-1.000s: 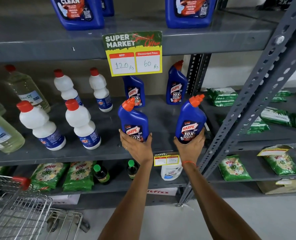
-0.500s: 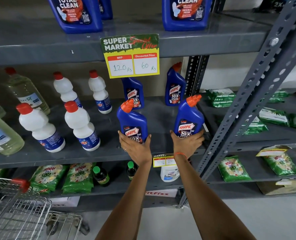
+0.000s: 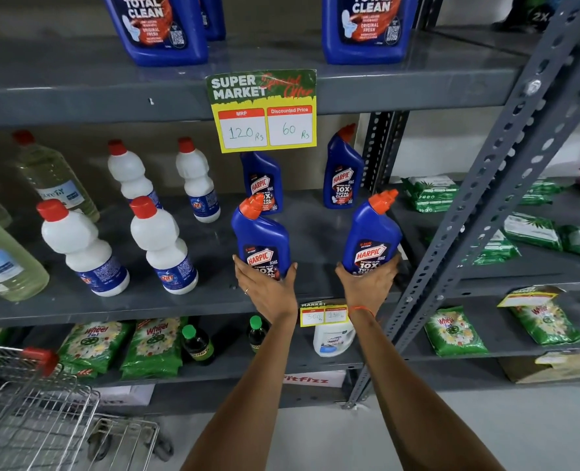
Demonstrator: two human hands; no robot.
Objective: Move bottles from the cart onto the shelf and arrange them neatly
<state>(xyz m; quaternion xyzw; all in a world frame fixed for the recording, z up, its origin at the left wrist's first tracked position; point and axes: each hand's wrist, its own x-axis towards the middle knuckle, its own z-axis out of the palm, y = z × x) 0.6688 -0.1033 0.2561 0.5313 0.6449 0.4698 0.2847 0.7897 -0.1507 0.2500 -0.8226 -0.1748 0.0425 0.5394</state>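
Two blue Harpic bottles with orange caps stand near the front of the grey middle shelf [image 3: 197, 300]. My left hand [image 3: 268, 288] grips the base of the left blue bottle [image 3: 259, 237]. My right hand [image 3: 366, 283] cups the base of the right blue bottle [image 3: 372, 232], which leans slightly right. Behind them stand two more blue Harpic bottles, one [image 3: 263, 183] partly hidden by the price sign, the other [image 3: 343, 169] by the back post. The wire cart [image 3: 27, 419] sits at the lower left.
White red-capped bottles [image 3: 159, 246] and pale yellow liquid bottles [image 3: 3, 260] fill the shelf's left. A yellow price sign [image 3: 265, 112] hangs from the upper shelf, which holds large blue jugs [image 3: 156, 25]. A slanted grey upright [image 3: 485, 215] stands right. Green packets [image 3: 455, 331] lie on lower and right shelves.
Both hands have pushed the two front bottles slightly further back on the shelf, and the right bottle has shifted a little to the left. My view has tilted up a little.
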